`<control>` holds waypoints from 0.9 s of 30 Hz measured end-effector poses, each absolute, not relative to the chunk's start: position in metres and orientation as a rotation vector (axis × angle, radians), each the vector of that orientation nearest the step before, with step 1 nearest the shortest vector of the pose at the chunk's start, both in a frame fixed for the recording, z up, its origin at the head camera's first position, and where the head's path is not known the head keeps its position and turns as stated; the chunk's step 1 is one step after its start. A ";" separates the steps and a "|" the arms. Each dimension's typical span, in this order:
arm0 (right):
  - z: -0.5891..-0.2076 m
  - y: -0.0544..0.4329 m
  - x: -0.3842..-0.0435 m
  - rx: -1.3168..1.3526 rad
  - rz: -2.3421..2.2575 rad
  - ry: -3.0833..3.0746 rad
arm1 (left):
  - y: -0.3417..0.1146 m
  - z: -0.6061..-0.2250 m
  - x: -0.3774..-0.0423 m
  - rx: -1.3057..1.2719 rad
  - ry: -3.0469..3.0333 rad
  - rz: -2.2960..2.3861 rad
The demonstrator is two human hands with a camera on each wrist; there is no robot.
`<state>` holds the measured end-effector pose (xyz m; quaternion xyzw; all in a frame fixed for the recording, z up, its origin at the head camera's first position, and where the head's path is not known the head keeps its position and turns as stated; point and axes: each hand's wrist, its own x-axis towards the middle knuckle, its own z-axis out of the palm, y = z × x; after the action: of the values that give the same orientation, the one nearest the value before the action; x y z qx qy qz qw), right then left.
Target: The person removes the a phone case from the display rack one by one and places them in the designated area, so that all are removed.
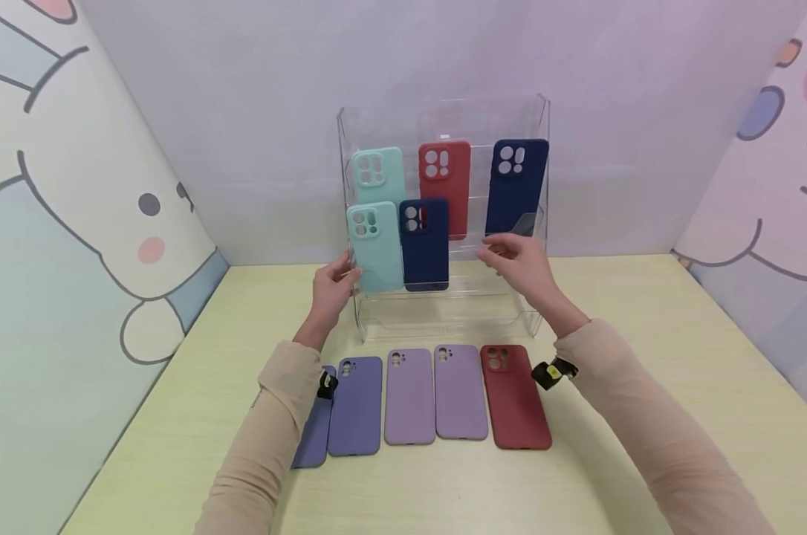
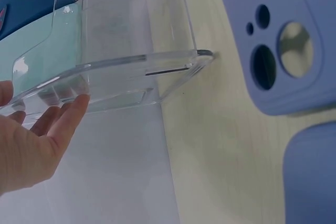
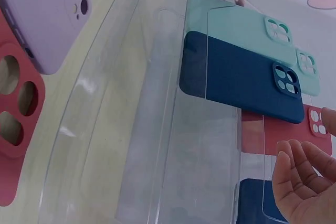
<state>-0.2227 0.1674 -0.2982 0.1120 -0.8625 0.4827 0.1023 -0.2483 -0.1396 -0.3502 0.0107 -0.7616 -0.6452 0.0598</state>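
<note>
A clear acrylic tiered stand (image 1: 443,321) holds phone cases. My left hand (image 1: 333,288) touches the stand's left side panel, thumb beside the lower mint case (image 1: 380,260), fingers extended along the panel in the left wrist view. Beside that case leans a navy case (image 1: 426,256). On the tier behind are another mint case (image 1: 391,189), a red case (image 1: 455,195) and a second navy case (image 1: 513,195) at the right. My right hand (image 1: 520,264) holds nothing; its fingers bend loosely in front of the stand, just below the right navy case.
Before the stand a row of cases lies on the pale wood-look table (image 1: 644,357): two blue-purple ones (image 1: 357,409), two lilac ones (image 1: 410,401) and a dark red one (image 1: 519,401). My left sleeve partly covers the leftmost. Cartoon-printed panels flank both sides.
</note>
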 end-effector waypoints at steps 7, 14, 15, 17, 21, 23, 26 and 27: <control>-0.284 0.153 -0.235 0.283 1.460 -2.493 | -0.140 -0.349 -0.249 0.032 -2.295 -1.953; -0.277 0.144 -0.246 0.260 1.493 -2.449 | -0.140 -0.350 -0.249 0.044 -2.289 -1.954; -0.277 0.143 -0.248 0.263 1.506 -2.438 | -0.140 -0.351 -0.249 0.044 -2.290 -1.951; -0.275 0.141 -0.253 0.263 1.529 -2.421 | -0.140 -0.351 -0.250 0.044 -2.296 -1.948; -0.272 0.137 -0.263 0.272 1.541 -2.430 | -0.141 -0.351 -0.250 0.041 -2.295 -1.946; -0.270 0.134 -0.266 0.270 1.541 -2.448 | -0.141 -0.351 -0.249 0.042 -2.294 -1.944; -0.269 0.130 -0.270 0.264 1.557 -2.460 | -0.139 -0.352 -0.249 0.041 -2.291 -1.949; -0.269 0.129 -0.271 0.256 1.562 -2.465 | -0.139 -0.352 -0.250 0.039 -2.293 -1.951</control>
<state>-0.2715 0.1294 -0.2693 0.0868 -0.8368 0.5301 0.1060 -0.2498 -0.1389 -0.3523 0.0131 -0.7598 -0.6467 0.0653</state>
